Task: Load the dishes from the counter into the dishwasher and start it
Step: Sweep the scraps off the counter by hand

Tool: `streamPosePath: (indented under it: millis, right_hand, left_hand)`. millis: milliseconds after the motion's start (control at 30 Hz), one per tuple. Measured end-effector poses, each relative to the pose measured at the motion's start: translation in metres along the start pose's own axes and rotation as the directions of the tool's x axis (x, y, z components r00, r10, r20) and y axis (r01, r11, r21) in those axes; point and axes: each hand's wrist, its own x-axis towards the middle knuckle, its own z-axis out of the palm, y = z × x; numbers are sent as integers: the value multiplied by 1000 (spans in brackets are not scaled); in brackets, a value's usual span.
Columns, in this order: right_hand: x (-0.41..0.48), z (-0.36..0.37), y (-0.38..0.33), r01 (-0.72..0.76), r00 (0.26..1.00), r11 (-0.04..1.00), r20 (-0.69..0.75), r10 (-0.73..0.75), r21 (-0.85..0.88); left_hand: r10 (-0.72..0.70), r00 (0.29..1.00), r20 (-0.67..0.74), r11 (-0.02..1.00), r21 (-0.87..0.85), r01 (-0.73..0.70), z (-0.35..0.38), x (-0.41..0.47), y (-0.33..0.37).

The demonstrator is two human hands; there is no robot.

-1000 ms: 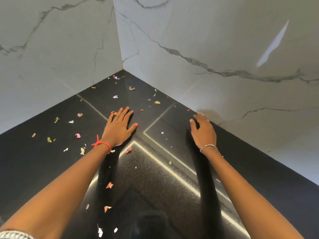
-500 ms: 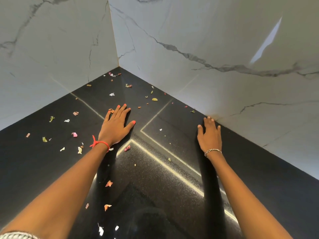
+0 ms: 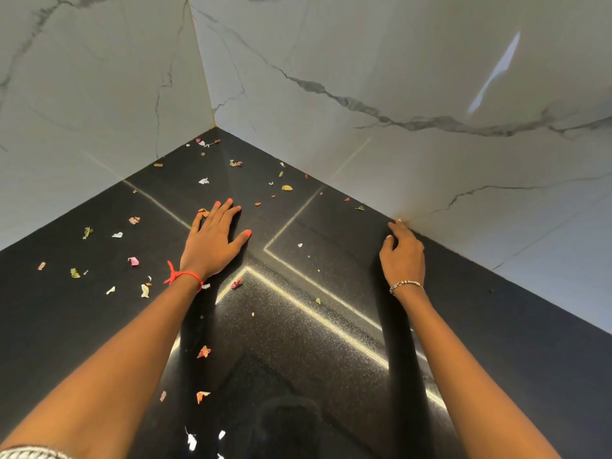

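In the corner where two marble walls [image 3: 364,61] meet, both arms reach out over a black worktop [image 3: 331,342]. The left hand [image 3: 212,246] lies flat, palm down. Its fingers [image 3: 225,210] are straight & close together w/ the thumb splayed out to the side, and they point toward the corner. The right hand [image 3: 402,256] sits at the foot of the rt wall, fingers [image 3: 395,226] bent, tips down by the joint. Can't tell whether they pinch anything. Neither hand holds a dish.

Scraps [image 3: 133,261] in pink, white & green lie left of the left fingers and beyond them toward the corner. A few specks sit between the two sets of fingers, & more lie back along the left forearm. There's a red thread [image 3: 183,276] on the left wrist & a bracelet [image 3: 406,284] on the right.

No dishes or dishwasher are in sight from here. So which way any dish points, or how its long axis runs, can't be said.

Judging by that, the step in hand looks like a check of this corner, w/ loading not yet begun. To do it well:
- Lift both hands straight off rather than dragging them, so scraps don't cling to the palms.
- Turn to the rest of the worktop & find the dishes.
- Take each one w/ a firm grip before heading for the machine.

The scraps prob. want wiping up separately, not carrying in w/ the load.
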Motion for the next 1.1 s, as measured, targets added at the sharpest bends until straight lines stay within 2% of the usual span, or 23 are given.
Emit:
streamPosePath:
  millis: [100, 167, 300, 433, 533, 633, 733, 833, 900, 967, 1033, 1100]
  right_hand:
    - [-4, -20, 11, -121, 958, 993, -264, 113, -16]
    - [-5, -32, 28, -265, 910, 959, -355, 215, -99]
    - [-10, -50, 56, -532, 844, 777, -288, 453, -336]
    - [-20, -54, 70, -555, 828, 727, -187, 528, -404]
    - [-24, -52, 70, -528, 840, 747, -120, 529, -403]
    - [-31, -45, 58, -418, 898, 810, -52, 436, -411]
    - [-39, -25, 34, -241, 957, 881, 53, 286, -407]
    - [-37, -3, 8, -95, 974, 927, 157, 161, -363]
    - [-34, 8, -9, 66, 965, 956, 261, 12, -286]
    - [-31, 17, -22, 223, 922, 968, 346, -171, -116]
    - [-21, 22, -28, 233, 923, 972, 319, -215, -19]
    - [-5, 27, -26, 192, 940, 975, 307, -149, -114]
  left_hand:
    - [2, 1000, -4, 1000, -10, -2, 1, 0, 0]
    - [5, 1000, -7, 1000, -16, -5, 0, 0, 0]
    - [10, 1000, -7, 1000, -24, -10, -1, 0, 0]
    - [20, 1000, -12, 999, -42, -20, -1, 0, 2]
    - [21, 1000, -17, 999, -46, -22, 0, 0, 1]
    - [26, 999, -20, 999, -46, -27, 0, 0, 1]
    - [20, 1000, -20, 999, -44, -20, 0, 0, 1]
    - [15, 1000, -19, 999, -47, -15, 0, 0, 2]
    - [9, 1000, -22, 999, -50, -10, 0, 0, 1]
    - [8, 1000, -21, 998, -56, -9, 0, 0, 1]
    - [7, 1000, -24, 998, -63, -8, -1, 0, 1]
    - [4, 1000, -31, 997, -71, -6, -1, 0, 1]
